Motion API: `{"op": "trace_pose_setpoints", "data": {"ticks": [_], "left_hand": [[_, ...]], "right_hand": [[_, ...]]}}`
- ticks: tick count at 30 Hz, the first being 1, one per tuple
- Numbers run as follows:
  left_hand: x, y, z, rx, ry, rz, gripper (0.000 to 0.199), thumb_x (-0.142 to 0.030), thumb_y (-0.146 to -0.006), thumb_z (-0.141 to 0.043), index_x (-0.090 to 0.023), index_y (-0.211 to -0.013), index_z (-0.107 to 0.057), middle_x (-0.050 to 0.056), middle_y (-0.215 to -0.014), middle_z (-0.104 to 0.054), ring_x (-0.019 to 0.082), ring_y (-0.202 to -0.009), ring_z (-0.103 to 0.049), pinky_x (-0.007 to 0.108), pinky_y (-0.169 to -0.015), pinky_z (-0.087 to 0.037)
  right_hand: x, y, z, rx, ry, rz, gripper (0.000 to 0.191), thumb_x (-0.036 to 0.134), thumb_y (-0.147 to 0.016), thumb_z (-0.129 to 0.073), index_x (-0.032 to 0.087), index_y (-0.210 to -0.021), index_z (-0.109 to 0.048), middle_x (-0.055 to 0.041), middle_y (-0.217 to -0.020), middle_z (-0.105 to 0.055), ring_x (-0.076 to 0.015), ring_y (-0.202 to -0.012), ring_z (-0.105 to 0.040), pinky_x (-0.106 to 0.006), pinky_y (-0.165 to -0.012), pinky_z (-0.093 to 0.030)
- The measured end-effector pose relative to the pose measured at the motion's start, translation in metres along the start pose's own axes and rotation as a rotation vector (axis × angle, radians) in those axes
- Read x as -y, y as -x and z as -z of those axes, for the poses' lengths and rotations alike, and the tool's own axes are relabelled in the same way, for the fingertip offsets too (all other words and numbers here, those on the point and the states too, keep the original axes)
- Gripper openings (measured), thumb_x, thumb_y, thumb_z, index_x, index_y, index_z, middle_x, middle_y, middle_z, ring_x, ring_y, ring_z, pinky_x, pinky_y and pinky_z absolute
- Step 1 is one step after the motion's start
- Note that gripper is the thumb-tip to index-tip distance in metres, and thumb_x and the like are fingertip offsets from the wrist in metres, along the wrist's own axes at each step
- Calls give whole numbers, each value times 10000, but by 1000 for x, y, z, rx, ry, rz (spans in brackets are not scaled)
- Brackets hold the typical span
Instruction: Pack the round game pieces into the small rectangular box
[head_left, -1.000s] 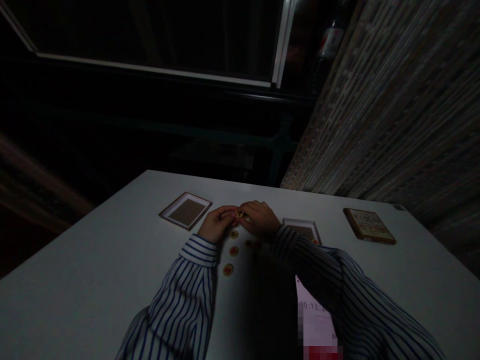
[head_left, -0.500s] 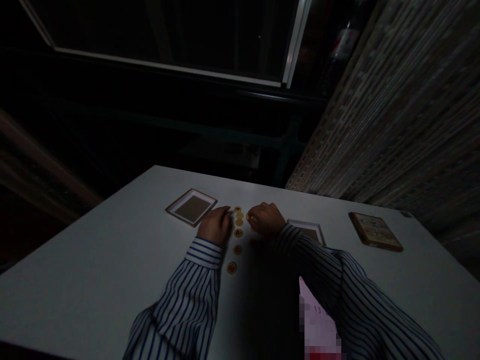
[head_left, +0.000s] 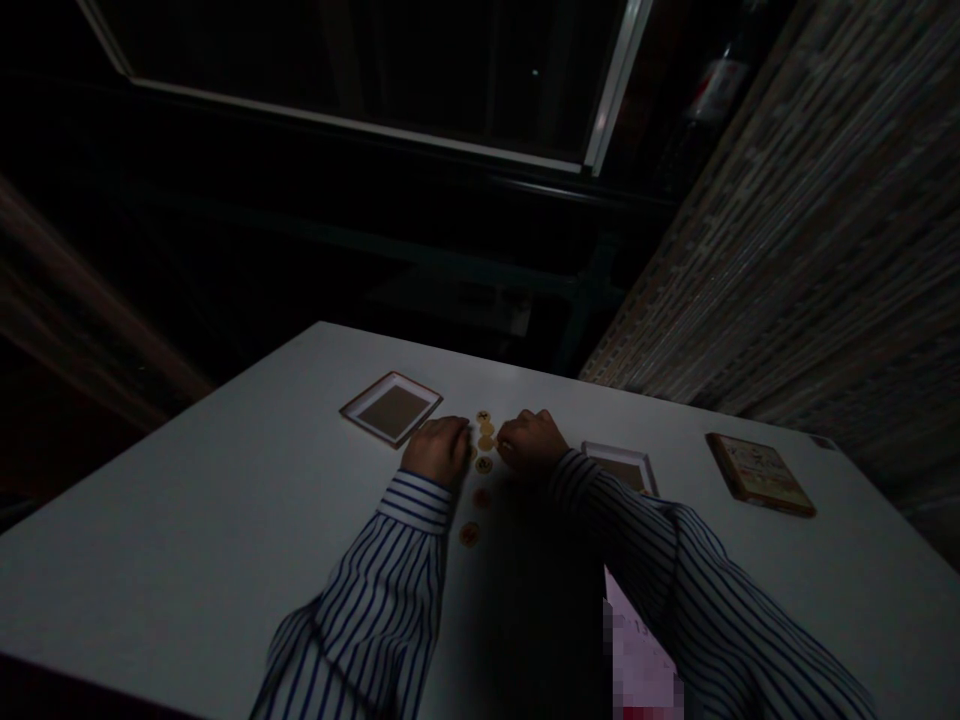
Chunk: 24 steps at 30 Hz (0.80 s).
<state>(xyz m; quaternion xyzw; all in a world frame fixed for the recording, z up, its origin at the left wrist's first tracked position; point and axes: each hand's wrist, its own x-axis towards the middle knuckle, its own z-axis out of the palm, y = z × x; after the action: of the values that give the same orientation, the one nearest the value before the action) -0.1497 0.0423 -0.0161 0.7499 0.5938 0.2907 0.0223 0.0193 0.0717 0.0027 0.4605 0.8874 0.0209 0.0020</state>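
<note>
Several round wooden pieces lie in a rough column on the white table (head_left: 300,520). The farthest piece (head_left: 483,416) bears a dark mark, two plain pieces (head_left: 486,442) touch just below it, then comes a dark-marked piece (head_left: 484,465). Nearer are two red-marked pieces, one (head_left: 481,497) beyond the other (head_left: 469,535). My left hand (head_left: 439,447) rests curled at the left of the column, a piece's edge showing by its fingers. On the right, my right hand (head_left: 529,443) is closed beside the plain pieces; whatever its fingertips hold is hidden.
An open shallow box (head_left: 351,411) lies behind my left hand. Another shallow tray (head_left: 651,474) is partly covered by my right sleeve. A flat illustrated box (head_left: 761,472) sits at the right. A beaded curtain (head_left: 720,250) hangs beyond the table's right side.
The view has shifted slightly, moving the scene a little to the right. My right fingers have curled further, and the piece visible at their tips earlier is now mostly hidden.
</note>
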Motion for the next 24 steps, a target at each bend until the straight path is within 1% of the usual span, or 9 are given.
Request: {"op": "trace_pose_setpoints", "data": {"ticks": [4,6,10,14,19,21,22,24], "left_hand": [[1,1,0,-12,2,-18,298,-248,-789,-363,-137,-941,-594,88,-956,-629,203,-885,-561,340,-828,-417],[1,1,0,-21,0,-25,290,-249,-789,-368,-141,-929,-597,82,-942,-634,202,-875,-562,340,-813,-426],[2,1,-2,-53,-12,-42,275,-243,-790,-376,-141,-908,-602,74,-922,-639,201,-858,-563,339,-796,-434],[2,1,-4,-47,-12,-68,264,-234,-786,-387,-137,-904,-602,77,-912,-640,200,-849,-566,334,-787,-438],[2,2,-5,-38,4,-86,260,-220,-786,-386,-140,-919,-595,76,-926,-637,199,-863,-565,345,-794,-435],[1,2,-5,-53,19,-94,256,-221,-788,-386,-140,-913,-594,77,-922,-638,196,-860,-565,347,-792,-436],[1,2,-5,-65,29,-99,252,-220,-788,-391,-139,-912,-593,78,-921,-638,195,-859,-564,345,-790,-436],[-1,3,-4,-87,51,-113,241,-219,-780,-409,-136,-916,-589,78,-918,-638,193,-856,-563,341,-785,-437]], "right_hand": [[-7,5,0,-2,-26,42,267,338,-779,-397,225,-937,-580,-42,-980,-609,-204,-917,-471,-356,-746,-276],[-12,9,-1,25,-36,74,274,334,-761,-430,239,-978,-567,-39,-1012,-598,-202,-937,-463,-351,-751,-274],[-21,14,-3,61,-39,118,233,320,-774,-424,241,-922,-585,-35,-957,-614,-190,-938,-460,-343,-759,-269],[-24,15,-4,93,-37,161,226,314,-771,-436,239,-923,-584,-41,-941,-616,-188,-942,-465,-336,-755,-275],[-23,14,-5,86,-53,147,222,289,-774,-433,241,-923,-590,-42,-934,-616,-185,-944,-478,-347,-776,-285],[-24,14,-6,47,-130,121,231,307,-751,-473,237,-936,-592,-44,-931,-616,-185,-933,-489,-344,-781,-302],[-25,14,-6,21,-206,98,239,321,-739,-492,230,-934,-595,-45,-921,-617,-181,-912,-501,-334,-773,-319],[-26,14,-7,-33,-442,35,249,340,-720,-516,199,-907,-602,-47,-874,-622,-162,-837,-530,-301,-733,-360]]}}
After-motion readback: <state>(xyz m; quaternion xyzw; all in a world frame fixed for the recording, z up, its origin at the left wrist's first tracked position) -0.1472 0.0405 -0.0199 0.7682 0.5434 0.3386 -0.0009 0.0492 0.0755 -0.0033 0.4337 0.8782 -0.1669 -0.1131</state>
